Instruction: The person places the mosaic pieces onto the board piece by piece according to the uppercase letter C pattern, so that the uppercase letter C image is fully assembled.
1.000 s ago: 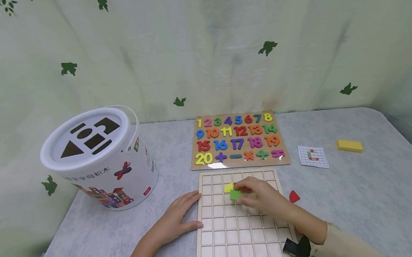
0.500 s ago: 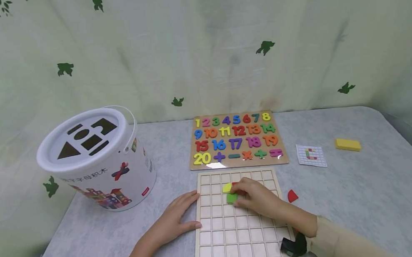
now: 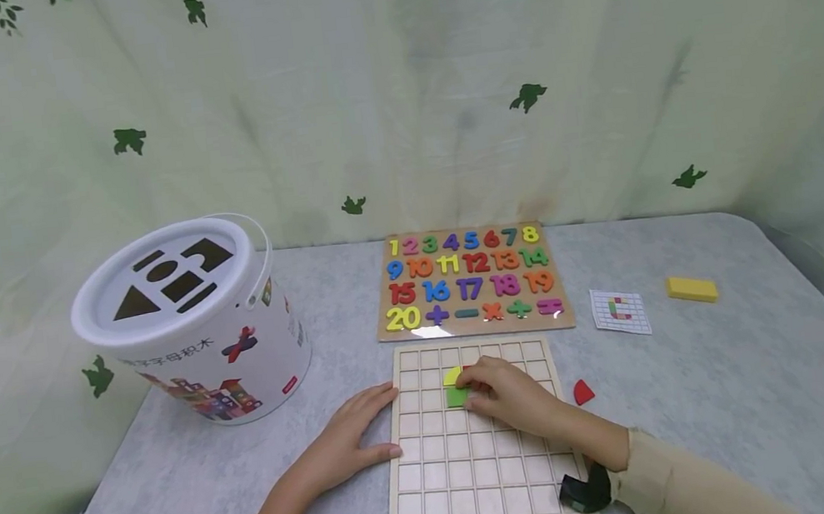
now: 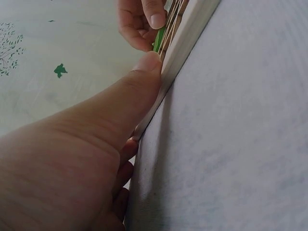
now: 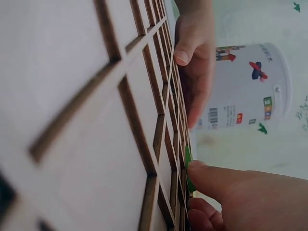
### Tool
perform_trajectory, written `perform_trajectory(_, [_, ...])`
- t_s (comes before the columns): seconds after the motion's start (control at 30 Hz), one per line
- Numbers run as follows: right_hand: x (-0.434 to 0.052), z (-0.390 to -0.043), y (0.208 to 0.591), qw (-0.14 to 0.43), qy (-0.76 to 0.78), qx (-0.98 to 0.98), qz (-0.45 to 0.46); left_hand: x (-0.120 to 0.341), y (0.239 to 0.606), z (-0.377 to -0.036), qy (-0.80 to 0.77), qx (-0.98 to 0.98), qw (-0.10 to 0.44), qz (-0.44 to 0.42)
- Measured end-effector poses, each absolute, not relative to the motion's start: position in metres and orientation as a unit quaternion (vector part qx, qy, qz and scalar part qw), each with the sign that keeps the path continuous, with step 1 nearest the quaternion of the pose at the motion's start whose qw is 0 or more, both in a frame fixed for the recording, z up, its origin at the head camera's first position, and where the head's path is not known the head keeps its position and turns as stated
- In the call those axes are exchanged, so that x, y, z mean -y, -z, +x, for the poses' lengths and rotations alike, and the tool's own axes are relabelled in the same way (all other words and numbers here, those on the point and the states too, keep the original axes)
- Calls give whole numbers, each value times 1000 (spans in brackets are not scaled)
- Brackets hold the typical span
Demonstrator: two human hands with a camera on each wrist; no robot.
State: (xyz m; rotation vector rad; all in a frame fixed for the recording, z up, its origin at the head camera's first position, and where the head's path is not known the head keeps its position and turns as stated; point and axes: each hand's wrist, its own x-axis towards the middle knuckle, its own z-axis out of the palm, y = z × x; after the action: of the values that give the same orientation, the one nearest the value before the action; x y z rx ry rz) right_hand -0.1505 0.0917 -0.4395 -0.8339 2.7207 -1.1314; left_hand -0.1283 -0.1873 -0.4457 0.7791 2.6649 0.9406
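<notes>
**Green Piece Slid Left on the Grid Board**

The right hand (image 3: 505,394) had moved a little to the left since a second before, and the green square piece (image 3: 457,396) had gone with it. The piece now sat one square further left on the wooden grid board (image 3: 481,484), right under the yellow curved piece (image 3: 451,375). The two pieces touched. A bit of a red piece (image 3: 470,368) peeked out beside the yellow one, mostly hidden by the fingers.

The right hand's fingers were curled down and pinched the edge of the green piece. From the right wrist view, a fingertip (image 5: 202,171) pressed against the thin green edge (image 5: 188,168).

The left hand (image 3: 351,435) had stayed put. It lay flat with straight fingers on the grey surface (image 3: 737,407), and its thumb (image 4: 144,72) pushed against the left side of the board.

Another red piece (image 3: 583,392) lay on the surface just beside the right edge of the board. Further back were a number puzzle board (image 3: 469,283), a small pattern card (image 3: 619,310) and a yellow block (image 3: 691,289). A big white bucket (image 3: 188,322) with shape holes in its lid stood to the left.
</notes>
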Motion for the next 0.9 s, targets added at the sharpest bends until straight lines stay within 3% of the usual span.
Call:
perform_trajectory(0.53, [-87,-148,438,16,299,-914,-274,188,446,-128,-317,-907,104,258])
perform_trajectory(0.9, [-100,-142,425,104,406,-873,-250,188,446,-128,-322,-904,108,259])
